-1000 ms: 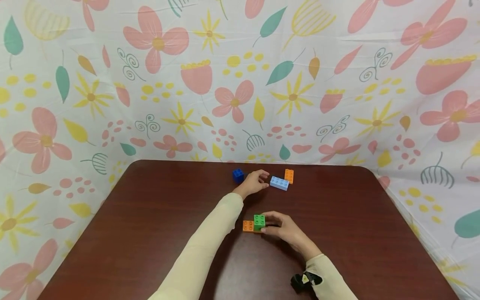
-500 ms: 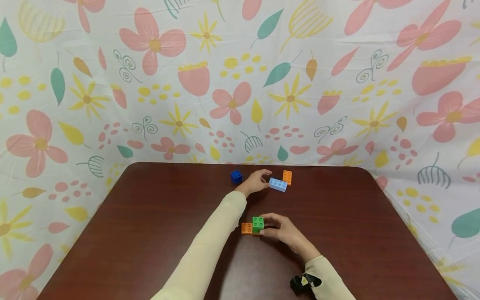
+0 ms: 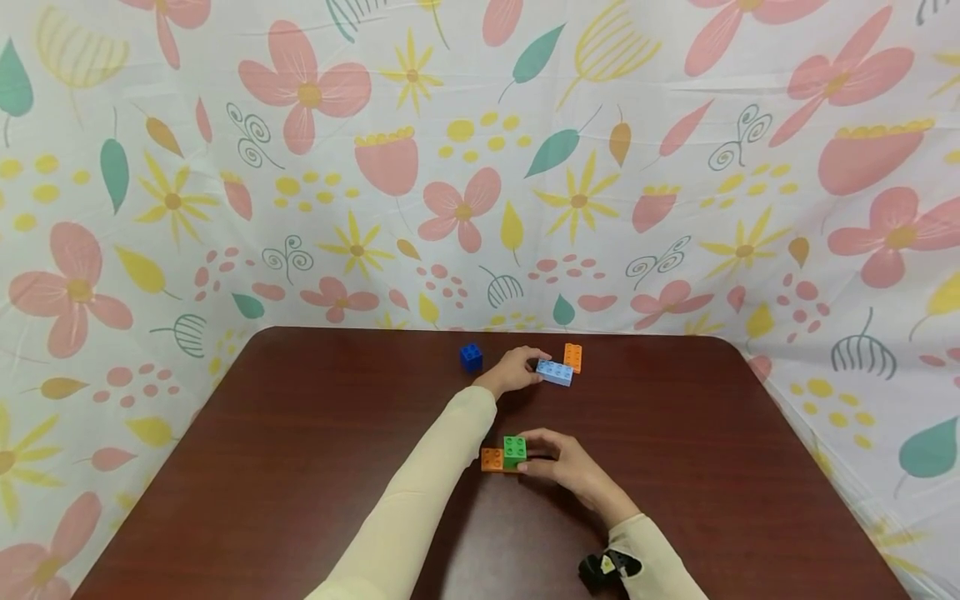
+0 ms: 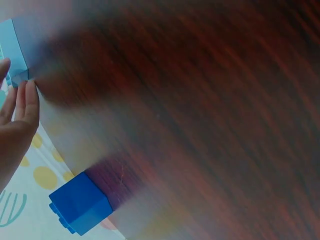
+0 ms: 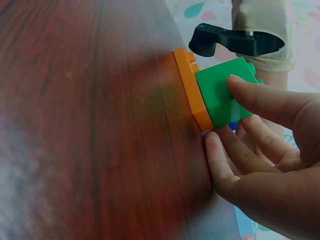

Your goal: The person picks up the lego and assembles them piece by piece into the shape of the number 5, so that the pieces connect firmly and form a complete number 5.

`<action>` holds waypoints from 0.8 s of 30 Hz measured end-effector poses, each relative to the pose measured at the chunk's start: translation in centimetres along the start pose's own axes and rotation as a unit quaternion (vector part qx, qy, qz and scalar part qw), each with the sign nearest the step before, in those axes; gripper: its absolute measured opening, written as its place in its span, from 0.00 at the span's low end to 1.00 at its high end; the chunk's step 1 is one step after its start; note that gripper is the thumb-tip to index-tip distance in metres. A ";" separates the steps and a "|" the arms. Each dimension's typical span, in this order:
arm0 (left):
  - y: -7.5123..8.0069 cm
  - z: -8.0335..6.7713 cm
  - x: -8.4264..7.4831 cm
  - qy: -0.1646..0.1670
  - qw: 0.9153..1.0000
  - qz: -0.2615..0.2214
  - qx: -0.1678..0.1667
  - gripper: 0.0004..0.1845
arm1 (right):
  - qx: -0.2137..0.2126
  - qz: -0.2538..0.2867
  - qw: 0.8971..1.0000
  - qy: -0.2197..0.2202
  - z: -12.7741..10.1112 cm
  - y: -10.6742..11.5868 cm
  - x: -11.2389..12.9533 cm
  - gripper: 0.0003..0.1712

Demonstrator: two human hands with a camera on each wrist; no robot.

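L arm stretched fwd across table, cream sleeve, left hand (image 3: 513, 369) far side, fingers reaching right, lightly bent, R forearm short, angled in from lower right, right hand (image 3: 562, 460) nearer body, thumb and fingers curled in a pinch

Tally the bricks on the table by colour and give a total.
Orange brick: 2
Green brick: 1
Light blue brick: 1
Dark blue brick: 1
Total: 5 in plain sight; the right wrist view hints at another blue piece hidden under the green brick, too covered to count.
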State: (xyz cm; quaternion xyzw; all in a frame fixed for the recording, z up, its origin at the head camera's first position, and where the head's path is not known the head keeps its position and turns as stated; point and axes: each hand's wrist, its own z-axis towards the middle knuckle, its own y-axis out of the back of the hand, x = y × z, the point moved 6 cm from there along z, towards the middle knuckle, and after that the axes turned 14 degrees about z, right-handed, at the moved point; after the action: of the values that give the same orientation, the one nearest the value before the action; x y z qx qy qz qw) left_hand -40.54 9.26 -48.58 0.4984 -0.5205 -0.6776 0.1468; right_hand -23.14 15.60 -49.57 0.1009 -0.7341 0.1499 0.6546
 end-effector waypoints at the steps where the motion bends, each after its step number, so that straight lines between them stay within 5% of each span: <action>1: 0.0 0.0 0.1 0.005 1.000 0.004 -0.007 0.21 | 0.000 0.001 1.000 0.000 0.0 0.0 0.0 0.26; 17: 0.4 -0.2 0.6 0.038 0.998 0.008 -0.040 0.12 | -0.007 -0.001 1.000 -0.006 -0.1 0.0 -0.1 0.27; 24: 0.4 -0.2 0.8 0.017 0.999 0.006 -0.045 0.14 | -0.009 0.002 1.000 -0.008 -0.1 0.1 -0.1 0.26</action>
State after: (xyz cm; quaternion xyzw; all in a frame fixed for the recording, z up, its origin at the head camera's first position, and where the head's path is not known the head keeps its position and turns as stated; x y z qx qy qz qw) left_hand -40.89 8.45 -48.63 0.4997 -0.4900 -0.6908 0.1817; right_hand -23.10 15.68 -49.67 0.0951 -0.7404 0.1440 0.6496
